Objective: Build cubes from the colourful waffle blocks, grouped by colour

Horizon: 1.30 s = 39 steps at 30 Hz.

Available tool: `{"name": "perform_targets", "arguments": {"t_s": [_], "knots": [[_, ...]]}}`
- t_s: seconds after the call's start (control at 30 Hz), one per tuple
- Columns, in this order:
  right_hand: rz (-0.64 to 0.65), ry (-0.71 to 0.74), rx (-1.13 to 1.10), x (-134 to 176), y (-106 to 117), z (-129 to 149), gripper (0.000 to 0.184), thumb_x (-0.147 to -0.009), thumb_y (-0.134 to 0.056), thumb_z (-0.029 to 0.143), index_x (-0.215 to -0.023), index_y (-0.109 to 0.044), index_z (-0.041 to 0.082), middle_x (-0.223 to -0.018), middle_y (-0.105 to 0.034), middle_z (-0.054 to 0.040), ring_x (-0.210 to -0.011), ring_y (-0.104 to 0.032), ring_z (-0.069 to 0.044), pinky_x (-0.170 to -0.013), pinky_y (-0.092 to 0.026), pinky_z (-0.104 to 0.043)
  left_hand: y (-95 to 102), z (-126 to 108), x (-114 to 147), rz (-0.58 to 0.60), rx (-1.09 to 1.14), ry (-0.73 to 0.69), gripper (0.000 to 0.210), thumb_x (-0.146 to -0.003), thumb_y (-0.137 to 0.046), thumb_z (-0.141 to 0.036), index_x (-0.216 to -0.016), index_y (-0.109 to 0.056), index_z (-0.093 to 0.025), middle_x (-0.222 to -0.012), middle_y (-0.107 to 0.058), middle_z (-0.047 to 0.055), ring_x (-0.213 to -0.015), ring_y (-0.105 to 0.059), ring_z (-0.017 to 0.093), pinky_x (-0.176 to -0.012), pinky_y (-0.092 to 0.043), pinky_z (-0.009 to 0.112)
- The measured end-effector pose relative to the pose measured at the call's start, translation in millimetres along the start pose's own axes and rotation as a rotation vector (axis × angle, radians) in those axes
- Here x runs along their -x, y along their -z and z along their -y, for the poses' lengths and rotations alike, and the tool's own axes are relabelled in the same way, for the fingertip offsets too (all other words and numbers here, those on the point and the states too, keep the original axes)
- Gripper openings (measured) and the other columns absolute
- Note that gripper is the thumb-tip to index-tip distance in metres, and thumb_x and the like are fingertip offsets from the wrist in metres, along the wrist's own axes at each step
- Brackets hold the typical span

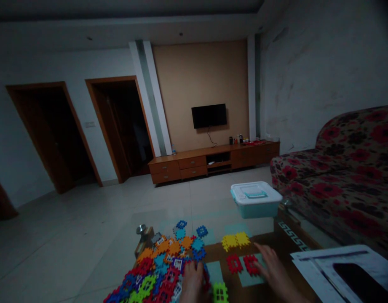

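My left hand [193, 280] reaches into a heap of colourful interlocking plastic tiles, its fingers bent down at the right edge of the heap. What they grip, if anything, is hidden. My right hand [274, 269] is open, fingers apart, its thumb at the edge of a red window tile [251, 265]. Another red tile [234, 264] lies just left of that one. Behind them are yellow tiles [235, 241] side by side. A lime green tile [220, 292] lies between my hands, close to the front. Orange tiles [173, 247] and blue tiles [199, 253] are in the heap.
The tiles lie on a glass-topped table. A lidded teal box [257, 208] stands at its far right. Papers [307, 269] and a black phone [364, 281] are on the right, beside a floral sofa [348, 176]. Beyond is a wooden TV cabinet [194, 166].
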State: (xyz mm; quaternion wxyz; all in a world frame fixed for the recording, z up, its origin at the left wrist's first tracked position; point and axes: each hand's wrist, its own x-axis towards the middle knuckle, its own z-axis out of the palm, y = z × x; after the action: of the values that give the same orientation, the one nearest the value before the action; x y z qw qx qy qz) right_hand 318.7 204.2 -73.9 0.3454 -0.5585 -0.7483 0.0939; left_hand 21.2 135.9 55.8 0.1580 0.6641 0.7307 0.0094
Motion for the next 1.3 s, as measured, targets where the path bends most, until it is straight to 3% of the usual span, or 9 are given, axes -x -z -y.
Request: {"name": "perform_targets", "arguments": {"t_s": [0.07, 0.13, 0.33, 0.5, 0.73, 0.87, 1.03, 1.2, 1.3], "knots": [[-0.209, -0.04, -0.008, 15.8, -12.3, -16.8, 0.043, -0.093, -0.042, 0.043, -0.121, -0.062, 0.018, -0.109, -0.068, -0.0145, -0.103, -0.064, -0.03, -0.091, -0.052, -0.045, -0.8, -14.1, -3.8, -0.023, 0.092, -0.073, 0.068, -0.065, -0.061, -0.009, -0.133, -0.05, -0.012, -0.135, -0.052, 0.013, -0.126, -0.045, 0.027, -0.108, -0.032, 0.033], [-0.302, -0.003, -0.017, 26.7, -20.7, -25.8, 0.041, -0.095, -0.042, 0.049, -0.115, -0.064, 0.02, -0.103, -0.07, -0.0124, -0.097, -0.066, -0.028, -0.085, -0.055, -0.042, -4.5, -35.1, -9.8, 0.0, 0.151, -0.136, 0.063, -0.065, -0.059, -0.007, -0.127, -0.053, -0.012, -0.132, -0.053, 0.012, -0.124, -0.045, 0.025, -0.105, -0.032, 0.03], [-0.326, 0.008, -0.023, 28.2, -16.0, -15.4, 0.043, -0.099, -0.036, 0.052, -0.112, -0.063, 0.021, -0.099, -0.071, -0.0117, -0.095, -0.068, -0.027, -0.084, -0.055, -0.042, -21.1, -90.9, -34.5, -0.005, 0.179, -0.238, 0.05, -0.071, -0.056, -0.011, -0.121, -0.053, -0.016, -0.131, -0.051, 0.01, -0.122, -0.044, 0.023, -0.102, -0.034, 0.03], [-0.26, 0.013, -0.026, 28.1, -11.0, -10.8, 0.05, -0.1, -0.031, 0.056, -0.108, -0.064, 0.02, -0.101, -0.071, -0.0143, -0.096, -0.067, -0.029, -0.085, -0.054, -0.045, -29.4, -96.7, -42.6, 0.016, 0.12, -0.267, 0.043, -0.079, -0.05, -0.016, -0.122, -0.054, -0.017, -0.132, -0.052, 0.012, -0.122, -0.044, 0.027, -0.102, -0.036, 0.037], [-0.232, 0.0, -0.11, 32.7, -15.0, -19.8, 0.05, -0.099, -0.032, 0.058, -0.109, -0.064, 0.021, -0.104, -0.07, -0.0136, -0.1, -0.066, -0.029, -0.089, -0.052, -0.046, -18.7, -50.9, -23.5, -0.046, 0.028, -0.21, 0.046, -0.083, -0.041, -0.013, -0.127, -0.055, -0.021, -0.138, -0.051, 0.009, -0.129, -0.04, 0.029, -0.108, -0.031, 0.043], [-0.234, 0.007, -0.128, 31.7, -10.4, -17.5, 0.048, -0.099, -0.033, 0.057, -0.108, -0.064, 0.021, -0.104, -0.07, -0.0127, -0.099, -0.066, -0.028, -0.088, -0.053, -0.045, -3.6, 4.3, -4.6, -0.185, -0.098, 0.021, 0.053, -0.085, -0.035, -0.005, -0.134, -0.05, -0.016, -0.144, -0.046, 0.016, -0.136, -0.036, 0.032, -0.109, -0.028, 0.048], [-0.24, 0.089, -0.119, 31.8, 0.4, -7.6, 0.042, -0.099, -0.036, 0.052, -0.105, -0.066, 0.023, -0.103, -0.072, -0.0111, -0.098, -0.068, -0.028, -0.089, -0.054, -0.046, 9.4, 63.5, 19.4, -0.276, -0.241, 0.268, 0.049, -0.085, -0.043, -0.008, -0.134, -0.052, -0.015, -0.131, -0.056, 0.018, -0.125, -0.049, 0.032, -0.099, -0.037, 0.045], [-0.277, 0.19, -0.151, 38.5, -6.6, 20.9, 0.036, -0.098, -0.038, 0.042, -0.105, -0.07, 0.024, -0.104, -0.074, -0.0104, -0.098, -0.07, -0.027, -0.085, -0.058, -0.042, 15.9, 86.7, 31.8, -0.283, -0.034, 0.222, 0.064, -0.078, -0.042, 0.0, -0.141, -0.042, -0.014, -0.128, -0.058, 0.013, -0.118, -0.055, 0.022, -0.098, -0.041, 0.031], [-0.164, 0.223, -0.231, 43.3, -10.3, 66.1, 0.034, -0.096, -0.041, 0.035, -0.108, -0.071, 0.026, -0.109, -0.074, -0.009, -0.103, -0.07, -0.026, -0.087, -0.058, -0.038, 15.3, 81.9, 36.0, -0.307, 0.199, 0.068, 0.067, -0.075, -0.04, 0.002, -0.139, -0.044, -0.015, -0.137, -0.056, 0.011, -0.126, -0.051, 0.017, -0.106, -0.036, 0.025]]}}
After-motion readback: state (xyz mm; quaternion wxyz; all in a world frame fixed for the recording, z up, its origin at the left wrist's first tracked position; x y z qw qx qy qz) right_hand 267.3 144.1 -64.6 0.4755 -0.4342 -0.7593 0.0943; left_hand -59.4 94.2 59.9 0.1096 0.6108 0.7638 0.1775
